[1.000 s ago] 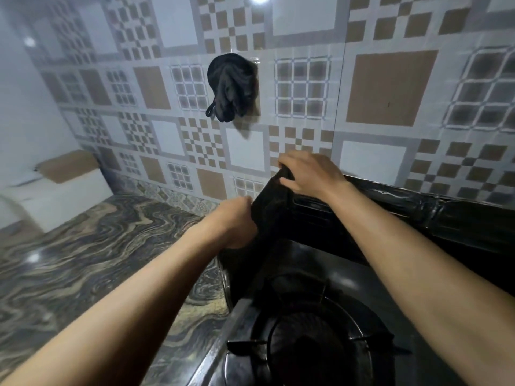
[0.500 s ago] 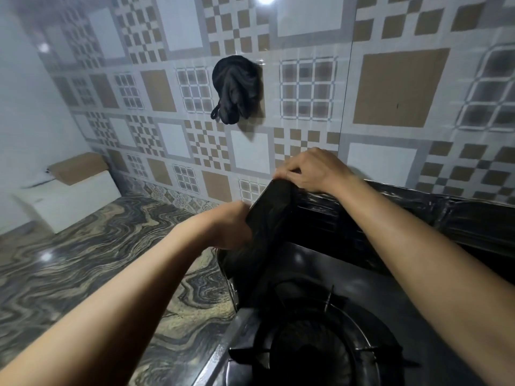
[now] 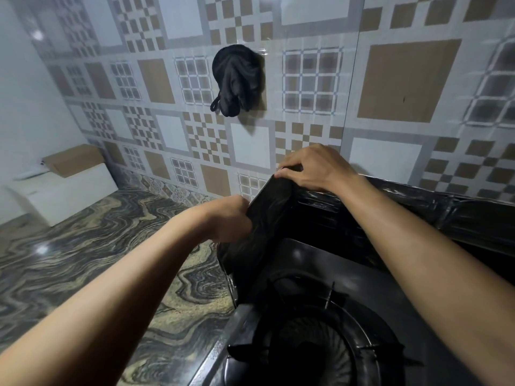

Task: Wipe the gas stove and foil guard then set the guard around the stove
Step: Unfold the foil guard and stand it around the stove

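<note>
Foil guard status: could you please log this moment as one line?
stage: setting guard | foil guard: upright at gas stove left-back corner | left hand: grips side panel | right hand: pinches top corner

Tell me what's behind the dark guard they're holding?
Behind the guard is the patterned tile wall. The wall's lowest strip and any counter there are hidden.

Both bare forearms reach forward, apart. The left hand (image 3: 232, 218) is curled in a closed grip, knuckles up, lower and nearer. The right hand (image 3: 312, 168) is higher and farther, palm down, fingers (image 3: 289, 165) bent over and pinching
</note>
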The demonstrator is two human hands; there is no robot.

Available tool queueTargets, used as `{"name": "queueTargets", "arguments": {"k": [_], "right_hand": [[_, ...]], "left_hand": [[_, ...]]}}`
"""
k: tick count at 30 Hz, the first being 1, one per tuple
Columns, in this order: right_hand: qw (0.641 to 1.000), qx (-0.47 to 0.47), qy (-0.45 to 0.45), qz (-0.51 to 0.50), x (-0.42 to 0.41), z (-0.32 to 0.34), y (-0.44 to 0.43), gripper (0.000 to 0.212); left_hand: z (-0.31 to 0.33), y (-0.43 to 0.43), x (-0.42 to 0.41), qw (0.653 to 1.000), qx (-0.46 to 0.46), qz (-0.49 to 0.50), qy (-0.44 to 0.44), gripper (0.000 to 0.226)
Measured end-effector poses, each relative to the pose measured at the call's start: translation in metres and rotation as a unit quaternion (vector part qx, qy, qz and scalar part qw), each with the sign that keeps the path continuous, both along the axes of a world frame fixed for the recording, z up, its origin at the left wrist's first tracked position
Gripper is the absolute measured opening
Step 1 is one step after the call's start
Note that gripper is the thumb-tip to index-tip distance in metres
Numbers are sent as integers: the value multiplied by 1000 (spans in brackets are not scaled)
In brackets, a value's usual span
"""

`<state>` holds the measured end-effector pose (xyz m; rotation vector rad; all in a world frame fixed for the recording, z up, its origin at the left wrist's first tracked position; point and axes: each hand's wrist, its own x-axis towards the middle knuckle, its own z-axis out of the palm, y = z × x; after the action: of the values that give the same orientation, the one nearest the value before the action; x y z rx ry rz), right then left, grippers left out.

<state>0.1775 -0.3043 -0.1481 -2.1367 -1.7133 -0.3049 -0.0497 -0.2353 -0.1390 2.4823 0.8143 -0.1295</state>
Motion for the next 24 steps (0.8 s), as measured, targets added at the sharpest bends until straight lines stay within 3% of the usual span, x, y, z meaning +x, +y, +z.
{"name": "queueTargets", "arguments": {"k": [5, 7, 10, 13, 17, 24], "right_hand": [[998, -27, 34, -53, -2, 3, 8, 58], [998, -25, 8, -64, -4, 5, 9, 67], [999, -12, -42, -8, -9, -5, 6, 50], [995, -21, -89, 45, -6, -19, -5, 72], [974, -63, -217, -13, 1, -44, -4, 109], [965, 11, -259, -35, -3, -57, 16, 112]], "left_hand": [[1, 3, 2, 1000, 12, -1, 11, 19], [1, 4, 1, 1000, -1, 1, 13, 20], [2, 4, 2, 999, -54, 11, -4, 23], [3, 3, 0, 996, -83, 10, -29, 29], [3, -7, 0, 999, -42, -27, -19, 26], [3, -8, 4, 1000, 3, -24, -14, 26]]}}
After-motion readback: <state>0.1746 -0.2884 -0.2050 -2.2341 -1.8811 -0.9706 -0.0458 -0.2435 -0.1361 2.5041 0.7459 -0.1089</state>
